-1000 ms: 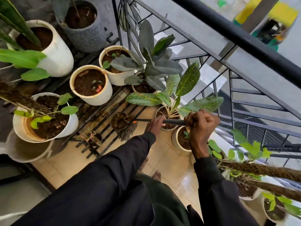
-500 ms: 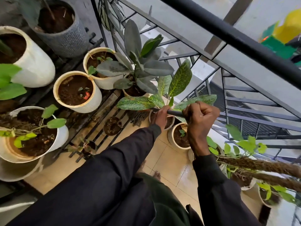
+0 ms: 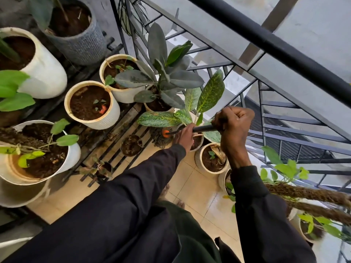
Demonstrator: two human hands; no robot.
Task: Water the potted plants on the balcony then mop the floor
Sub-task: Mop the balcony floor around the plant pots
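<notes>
Both hands hold a dark mop handle [image 3: 204,128] over the balcony floor. My right hand [image 3: 232,126] grips its upper end in a fist. Lower down the shaft, my left hand [image 3: 185,137] is wrapped round it. The stringy mop head [image 3: 160,138], with an orange collar, lies on the beige tiles [image 3: 190,188] under a speckled-leaf plant [image 3: 201,103], beside the black slatted rack [image 3: 121,149]. Cream pots of soil [image 3: 91,105] stand on that rack.
A black metal railing [image 3: 284,52] runs along the right, with a drop beyond. More pots [image 3: 212,158] sit on the floor by the railing. Rough brown moss poles [image 3: 307,194] jut in from the right. My bare feet [image 3: 171,194] are on the tiles.
The mop head has slid farther away, toward the pots under the speckled plant, and both hands moved with the handle. The camera view has shifted slightly right.
</notes>
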